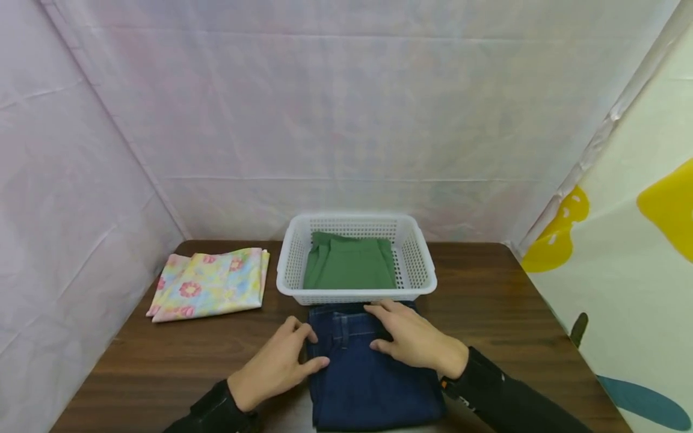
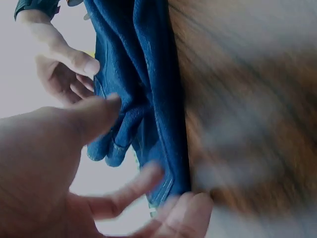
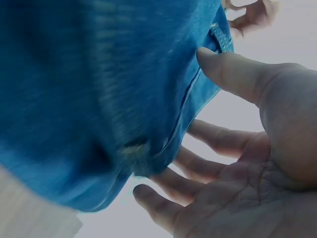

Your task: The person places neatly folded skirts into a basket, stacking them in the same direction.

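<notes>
A folded pair of dark blue jeans (image 1: pixel 373 391) lies on the table in front of the basket, its waistband and a belt loop facing up. At its left edge is my left hand (image 1: pixel 278 364), thumb over the denim and fingers loosely bent. My right hand (image 1: pixel 414 337) rests across the waistband at the upper right, fingers spread. In the left wrist view, the left hand's thumb and fingers stand apart around the denim (image 2: pixel 158 74), with some blur. The right wrist view has the right thumb on the denim (image 3: pixel 148 74) and the other fingers spread along its edge.
Just behind the jeans stands a white perforated basket (image 1: pixel 352 296) with a folded green garment (image 1: pixel 352 264) inside. A folded floral cloth (image 1: pixel 211 285) lies at the back left of the brown wooden table (image 1: pixel 487 300). White curtains (image 1: pixel 346 120) enclose the back and sides.
</notes>
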A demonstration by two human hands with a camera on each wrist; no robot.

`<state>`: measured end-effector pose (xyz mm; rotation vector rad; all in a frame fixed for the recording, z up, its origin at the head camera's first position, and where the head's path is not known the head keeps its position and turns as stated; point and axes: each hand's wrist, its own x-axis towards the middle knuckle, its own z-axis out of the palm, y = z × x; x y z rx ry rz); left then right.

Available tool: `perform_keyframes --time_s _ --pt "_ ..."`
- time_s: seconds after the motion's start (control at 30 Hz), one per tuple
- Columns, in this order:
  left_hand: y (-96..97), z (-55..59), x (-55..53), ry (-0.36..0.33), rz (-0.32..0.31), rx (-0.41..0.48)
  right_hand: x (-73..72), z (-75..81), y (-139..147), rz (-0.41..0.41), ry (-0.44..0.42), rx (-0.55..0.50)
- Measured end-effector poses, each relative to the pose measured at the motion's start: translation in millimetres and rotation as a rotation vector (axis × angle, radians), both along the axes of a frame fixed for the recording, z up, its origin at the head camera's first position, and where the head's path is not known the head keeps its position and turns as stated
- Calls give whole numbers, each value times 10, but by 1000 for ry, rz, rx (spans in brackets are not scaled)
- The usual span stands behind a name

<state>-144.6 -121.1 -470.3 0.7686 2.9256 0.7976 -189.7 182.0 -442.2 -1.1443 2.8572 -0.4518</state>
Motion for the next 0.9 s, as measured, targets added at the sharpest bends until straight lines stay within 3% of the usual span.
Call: perform_keyframes --time_s 0.13,0.27,0.43,0.63,0.73,0.9 --pt "43 -5 29 -68 115 22 97 -65 225 -91 -8 -53" --pt "78 9 56 -166 168 59 190 -146 413 -234 -76 -121" --pt "116 6 108 -219 173 94 276 -233 568 -390 -237 -236" --pt "191 12 84 -258 134 147 275 -252 602 -490 -421 -439" --pt "239 18 66 -266 96 168 256 -258 594 -508 -545 -520" --pt "309 22 58 -298 74 170 244 -269 581 -412 -749 -627"
